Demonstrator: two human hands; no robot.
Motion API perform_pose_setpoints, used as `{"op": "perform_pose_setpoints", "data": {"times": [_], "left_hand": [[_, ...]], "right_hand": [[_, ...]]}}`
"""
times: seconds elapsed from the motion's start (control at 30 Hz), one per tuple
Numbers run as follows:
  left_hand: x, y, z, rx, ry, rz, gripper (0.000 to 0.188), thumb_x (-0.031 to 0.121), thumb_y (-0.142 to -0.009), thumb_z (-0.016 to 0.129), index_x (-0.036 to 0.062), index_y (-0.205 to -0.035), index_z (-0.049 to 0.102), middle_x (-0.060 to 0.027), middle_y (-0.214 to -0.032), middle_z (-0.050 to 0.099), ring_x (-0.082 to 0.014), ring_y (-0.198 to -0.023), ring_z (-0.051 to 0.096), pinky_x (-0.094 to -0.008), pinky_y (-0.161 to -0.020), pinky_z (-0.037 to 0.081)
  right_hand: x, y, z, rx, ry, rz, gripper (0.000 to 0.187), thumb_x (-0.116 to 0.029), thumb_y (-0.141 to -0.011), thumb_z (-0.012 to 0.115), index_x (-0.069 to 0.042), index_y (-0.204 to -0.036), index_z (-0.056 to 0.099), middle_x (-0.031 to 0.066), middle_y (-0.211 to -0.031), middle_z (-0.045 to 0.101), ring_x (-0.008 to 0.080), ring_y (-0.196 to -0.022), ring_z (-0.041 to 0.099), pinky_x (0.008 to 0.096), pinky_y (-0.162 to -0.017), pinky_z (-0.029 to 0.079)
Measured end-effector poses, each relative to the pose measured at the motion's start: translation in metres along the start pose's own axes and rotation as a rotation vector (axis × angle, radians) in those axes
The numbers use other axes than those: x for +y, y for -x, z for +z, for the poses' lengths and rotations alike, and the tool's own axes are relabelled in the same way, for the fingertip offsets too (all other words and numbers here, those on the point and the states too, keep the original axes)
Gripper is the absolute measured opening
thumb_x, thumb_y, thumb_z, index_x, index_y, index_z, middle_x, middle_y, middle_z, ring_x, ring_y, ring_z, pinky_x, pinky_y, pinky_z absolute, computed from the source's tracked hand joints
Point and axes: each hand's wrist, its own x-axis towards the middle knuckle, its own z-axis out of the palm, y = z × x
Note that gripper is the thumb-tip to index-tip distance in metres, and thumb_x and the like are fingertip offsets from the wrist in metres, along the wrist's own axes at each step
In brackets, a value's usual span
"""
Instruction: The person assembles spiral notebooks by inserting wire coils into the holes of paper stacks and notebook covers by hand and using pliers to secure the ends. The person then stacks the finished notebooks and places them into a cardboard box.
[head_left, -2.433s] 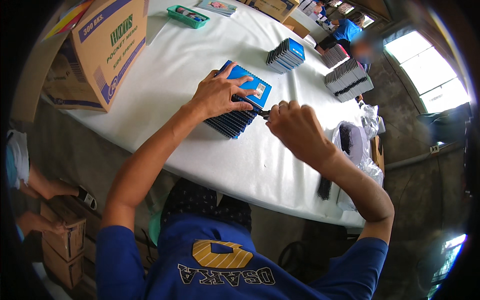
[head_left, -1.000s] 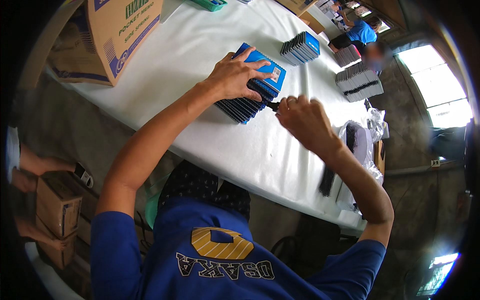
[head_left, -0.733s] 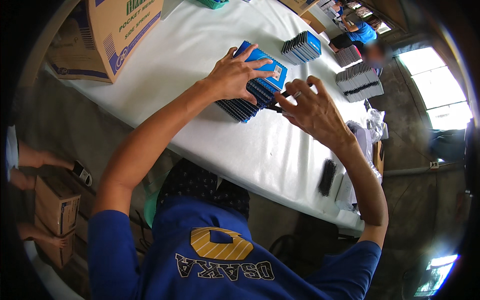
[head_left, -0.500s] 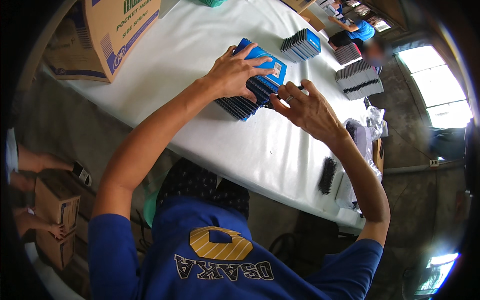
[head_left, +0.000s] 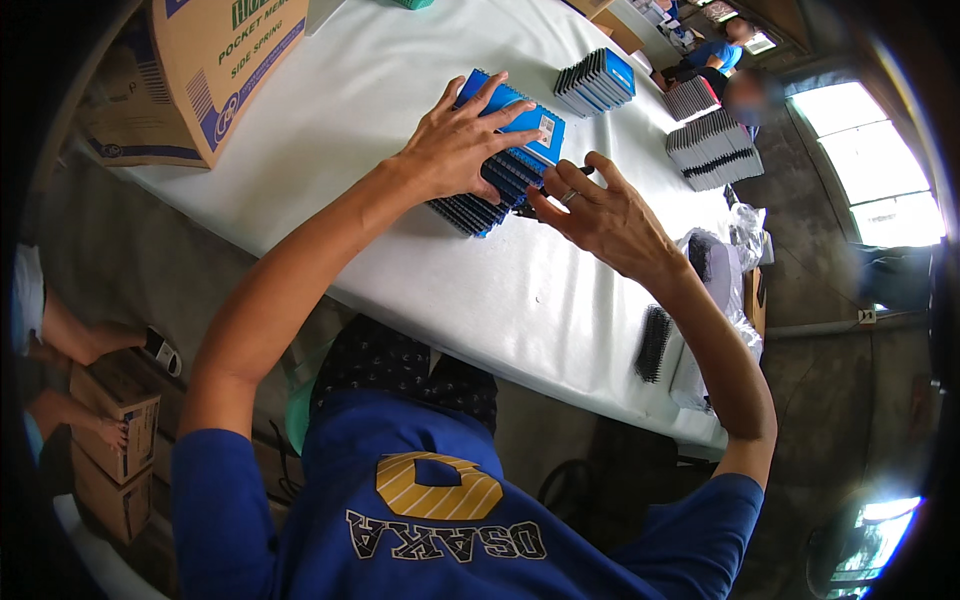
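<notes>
A stack of blue spiral notebooks (head_left: 546,140) lies at the middle of the white-covered table, its dark wire spirals facing me. Across the top cover my left hand (head_left: 450,150) is spread, fingers stretched out and thumb down by the spirals. Just right of the stack, my right hand (head_left: 612,220) is closed round a slim dark tool (head_left: 586,171). The tool's end sits close to the spirals at the stack's right corner; its exact kind is hidden by my fingers.
A large carton (head_left: 200,80) stands at the left. More notebooks (head_left: 597,82) and grey stacks (head_left: 712,150) are beyond. Loose black wire spirals (head_left: 653,343) and plastic-wrapped material (head_left: 712,262) lie at the right. Co-workers are at the far right and lower left, near brown boxes (head_left: 115,420).
The view has shifted slightly, so the table things sit a little left and higher. My hands keep nearly the same hold. The far co-worker in blue has changed posture.
</notes>
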Motion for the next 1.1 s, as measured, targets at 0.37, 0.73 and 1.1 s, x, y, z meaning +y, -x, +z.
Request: {"op": "perform_pose_setpoints", "data": {"times": [0.37,0.73,1.1], "left_hand": [[0.005,0.003,0.000,0.004,-0.059,-0.019,0.094,0.053,-0.052,0.084,0.0404,-0.137,0.046,0.0061,-0.153,0.031,-0.0277,-0.145,0.017,-0.0570,-0.118,0.016],[0.010,0.007,0.005,0.011,-0.008,-0.036,0.101,0.047,-0.049,0.086,0.0403,-0.140,0.042,0.0079,-0.154,0.029,-0.0271,-0.145,0.016,-0.0557,-0.119,0.014],[0.012,0.017,0.010,0.060,-0.090,-0.002,0.104,0.048,-0.050,0.086,0.0422,-0.142,0.038,0.0070,-0.154,0.028,-0.0275,-0.146,0.015,-0.0538,-0.120,0.011]], "right_hand": [[-0.013,-0.016,-0.017,-0.025,-0.119,0.194,0.021,-0.013,-0.077,0.071,-0.003,-0.095,0.064,0.0056,-0.100,0.063,0.0155,-0.104,0.056,0.0344,-0.093,0.043],[-0.019,-0.014,0.003,-0.038,-0.083,0.045,0.015,-0.016,-0.077,0.071,-0.011,-0.089,0.065,-0.0022,-0.093,0.062,0.0127,-0.103,0.057,0.0318,-0.093,0.045],[-0.013,-0.013,0.004,0.048,-0.153,0.059,0.024,-0.019,-0.081,0.070,-0.014,-0.103,0.063,-0.0027,-0.106,0.061,0.0106,-0.110,0.053,0.0325,-0.095,0.039]]}}
